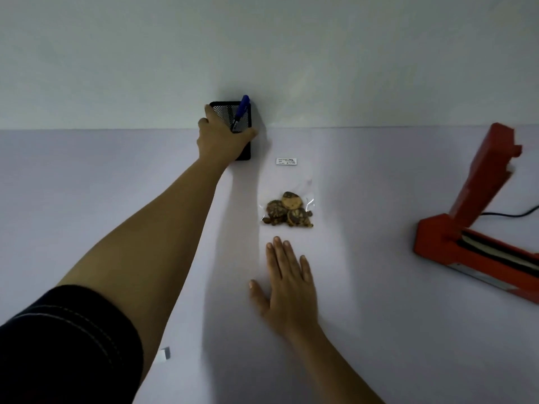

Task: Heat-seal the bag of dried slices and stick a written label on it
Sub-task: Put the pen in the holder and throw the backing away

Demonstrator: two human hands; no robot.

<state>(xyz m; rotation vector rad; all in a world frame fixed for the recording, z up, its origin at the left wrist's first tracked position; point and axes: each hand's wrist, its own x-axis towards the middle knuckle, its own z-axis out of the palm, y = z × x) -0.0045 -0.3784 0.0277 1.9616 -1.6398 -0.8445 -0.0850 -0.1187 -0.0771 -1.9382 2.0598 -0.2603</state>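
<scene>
A clear bag of brown dried slices (288, 211) lies flat on the table's middle. Just beyond its far end lies a small white label (286, 161) with writing on it; whether it is stuck to the bag I cannot tell. My left hand (224, 135) reaches far out and wraps around a black mesh pen holder (245, 153) by the wall. A blue pen (241, 110) stands in the holder. My right hand (287, 284) rests flat on the table just in front of the bag, fingers spread, holding nothing.
A red heat sealer (472, 228) stands at the right with its arm raised and a black cable behind it. A small white scrap (163, 354) lies near the front left, beside my arm. The pale table (379, 330) meets a white wall at the back.
</scene>
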